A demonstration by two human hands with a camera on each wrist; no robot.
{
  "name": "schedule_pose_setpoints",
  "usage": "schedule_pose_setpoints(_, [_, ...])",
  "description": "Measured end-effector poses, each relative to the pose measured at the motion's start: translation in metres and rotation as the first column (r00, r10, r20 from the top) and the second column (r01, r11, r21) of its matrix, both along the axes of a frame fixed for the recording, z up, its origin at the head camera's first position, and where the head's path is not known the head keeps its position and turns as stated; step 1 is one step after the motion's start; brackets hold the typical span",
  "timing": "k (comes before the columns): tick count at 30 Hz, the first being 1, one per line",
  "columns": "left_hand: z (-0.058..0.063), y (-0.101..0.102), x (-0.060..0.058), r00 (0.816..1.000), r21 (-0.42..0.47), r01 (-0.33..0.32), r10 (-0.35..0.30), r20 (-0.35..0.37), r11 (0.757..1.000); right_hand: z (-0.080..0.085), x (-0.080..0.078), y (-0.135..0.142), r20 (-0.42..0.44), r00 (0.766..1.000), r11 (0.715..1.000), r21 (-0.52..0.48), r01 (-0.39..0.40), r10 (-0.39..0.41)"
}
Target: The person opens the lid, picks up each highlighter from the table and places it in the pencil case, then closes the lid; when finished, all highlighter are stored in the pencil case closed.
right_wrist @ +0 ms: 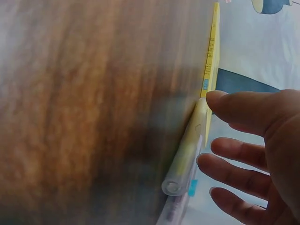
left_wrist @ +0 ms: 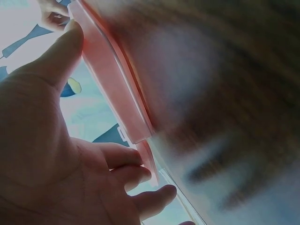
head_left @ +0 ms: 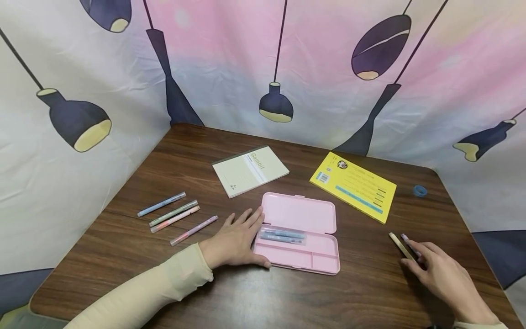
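Note:
An open pink pencil case (head_left: 299,214) lies on the table, lid folded back. Several blue pens (head_left: 282,236) lie in its upper compartment; the lower compartments are bare. My left hand (head_left: 234,242) rests along the case's left side, fingers spread. In the left wrist view its thumb (left_wrist: 65,51) lies at the case's edge. On the right, my right hand (head_left: 445,272) reaches over a yellowish pen (head_left: 397,243) and a purple pen (head_left: 405,239) lying side by side. The right wrist view shows its thumb and fingers extended beside the yellowish pen, not curled round it.
Left of the case lie a blue pen (head_left: 161,204), a green pen (head_left: 173,213), a pink pen (head_left: 175,219) and a purple-pink pen (head_left: 194,230). Behind are a cream notebook (head_left: 250,171), a yellow book (head_left: 353,186) and a blue tape roll (head_left: 419,191). A printed curtain surrounds the table.

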State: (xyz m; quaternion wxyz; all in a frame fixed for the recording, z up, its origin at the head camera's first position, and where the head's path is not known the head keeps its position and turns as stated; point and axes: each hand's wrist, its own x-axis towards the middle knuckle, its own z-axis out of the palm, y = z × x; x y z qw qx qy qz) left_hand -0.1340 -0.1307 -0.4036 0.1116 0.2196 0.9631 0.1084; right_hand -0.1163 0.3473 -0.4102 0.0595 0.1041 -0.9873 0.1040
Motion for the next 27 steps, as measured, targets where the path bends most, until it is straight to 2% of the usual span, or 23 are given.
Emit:
schedule_pose_setpoints(14, [-0.0007, -0.0011, 0.0002, 1.000, 0.000, 0.008, -0.008, 0.009, 1.000, -0.0061, 0.0018, 0.0004, 0.047, 0.999, 0.999, 0.038, -0.012, 0.011])
schedule_pose_setpoints(27, [0.0004, -0.0010, 0.0005, 1.000, 0.001, 0.004, -0.004, 0.001, 1.000, -0.0063, -0.0032, 0.0005, 0.053, 0.998, 0.998, 0.059, -0.037, 0.034])
